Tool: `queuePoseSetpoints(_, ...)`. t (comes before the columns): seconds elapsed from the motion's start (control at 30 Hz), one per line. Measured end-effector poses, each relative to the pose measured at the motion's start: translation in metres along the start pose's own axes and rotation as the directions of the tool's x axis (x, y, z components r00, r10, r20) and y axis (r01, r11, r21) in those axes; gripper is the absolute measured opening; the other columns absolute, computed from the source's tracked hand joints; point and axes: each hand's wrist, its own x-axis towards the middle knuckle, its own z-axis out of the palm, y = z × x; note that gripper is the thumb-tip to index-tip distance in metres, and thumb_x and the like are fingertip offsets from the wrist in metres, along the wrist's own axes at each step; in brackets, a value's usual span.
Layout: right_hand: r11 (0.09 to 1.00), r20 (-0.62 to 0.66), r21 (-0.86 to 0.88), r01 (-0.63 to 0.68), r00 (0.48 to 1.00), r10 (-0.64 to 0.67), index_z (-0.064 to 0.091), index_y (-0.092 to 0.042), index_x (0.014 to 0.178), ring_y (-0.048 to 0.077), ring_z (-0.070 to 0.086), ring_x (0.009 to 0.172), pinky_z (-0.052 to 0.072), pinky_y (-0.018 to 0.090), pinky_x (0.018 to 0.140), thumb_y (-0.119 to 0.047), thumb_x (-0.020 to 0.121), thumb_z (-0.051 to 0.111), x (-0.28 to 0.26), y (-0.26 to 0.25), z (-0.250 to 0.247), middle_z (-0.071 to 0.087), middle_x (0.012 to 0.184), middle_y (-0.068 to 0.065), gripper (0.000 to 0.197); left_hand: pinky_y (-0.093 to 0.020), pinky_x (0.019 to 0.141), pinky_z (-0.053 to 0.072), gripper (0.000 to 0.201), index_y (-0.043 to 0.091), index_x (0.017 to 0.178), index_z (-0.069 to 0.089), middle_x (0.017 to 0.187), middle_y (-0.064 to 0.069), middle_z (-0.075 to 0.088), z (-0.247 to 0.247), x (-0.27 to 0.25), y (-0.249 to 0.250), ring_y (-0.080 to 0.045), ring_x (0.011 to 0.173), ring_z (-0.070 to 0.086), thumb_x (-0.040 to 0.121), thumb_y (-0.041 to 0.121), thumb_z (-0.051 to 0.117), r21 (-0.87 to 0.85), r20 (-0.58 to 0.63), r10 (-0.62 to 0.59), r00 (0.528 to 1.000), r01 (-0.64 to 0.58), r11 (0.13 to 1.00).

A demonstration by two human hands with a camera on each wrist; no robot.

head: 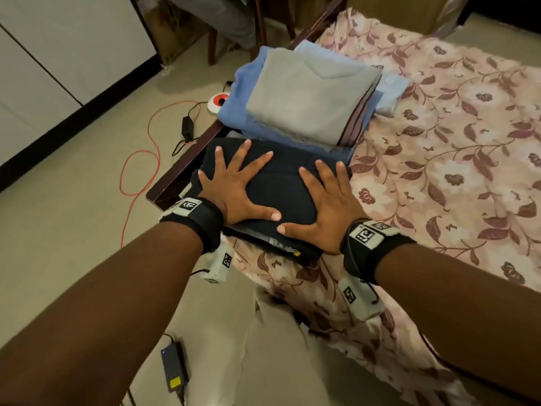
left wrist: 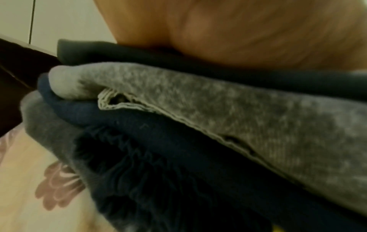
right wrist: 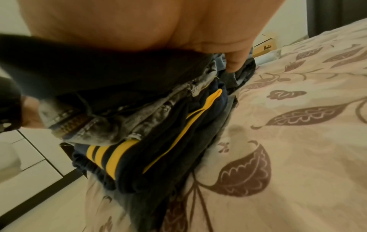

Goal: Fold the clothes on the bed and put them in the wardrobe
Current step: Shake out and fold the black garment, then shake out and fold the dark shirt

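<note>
Dark folded garment (head: 278, 183) tops stack; left hand (head: 234, 183) and right hand (head: 319, 206) press flat, fingers splayed, gripping nothing. Right wrist view reveals yellow-striped layer (right wrist: 111, 153).

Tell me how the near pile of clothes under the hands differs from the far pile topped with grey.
The near pile is topped by a dark navy garment; the far pile by a light grey one. The near pile is pressed flat by the left hand and right hand; the far pile is untouched. The near pile shows yellow stripes in the right wrist view; the far pile shows light blue layers. Both are folded stacks on the floral bed.
</note>
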Motion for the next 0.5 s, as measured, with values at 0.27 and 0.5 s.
queuePoseSetpoints(0.27, 0.997, 0.056, -0.08, -0.016, 0.998, 0.021, 0.01, -0.026, 0.162, 0.036, 0.003, 0.155, 0.017, 0.052, 0.125, -0.08, 0.081, 0.055, -0.032, -0.015, -0.054, 0.006, 0.17, 0.003, 0.107, -0.086, 0.108, -0.002, 0.127, 0.052, 0.16, 0.006, 0.174, 0.007, -0.009, -0.051, -0.026, 0.099, -0.048, 0.153, -0.023, 0.059, 0.089, 0.073, 0.362, 0.123, -0.263, 0.957, 0.203, 0.91)
queuePoseSetpoints(0.5, 0.939, -0.278, 0.321, -0.125, 0.935, 0.22, 0.066, -0.018, 0.115, 0.028, 0.063, 0.103, 0.047, 0.031, 0.08, -0.03, 0.092, 0.059, -0.222, 0.035, -0.059, 0.069, 0.114, 0.006, 0.028, -0.047, 0.095, 0.052, 0.046, 0.029, 0.131, 0.064, 0.129, -0.005, 0.066, 0.013, -0.143, 0.256, -0.033, 0.123, 0.056, 0.086, 0.035, 0.065, 0.271, -0.211, 0.302, 0.93, -0.241, 0.932)
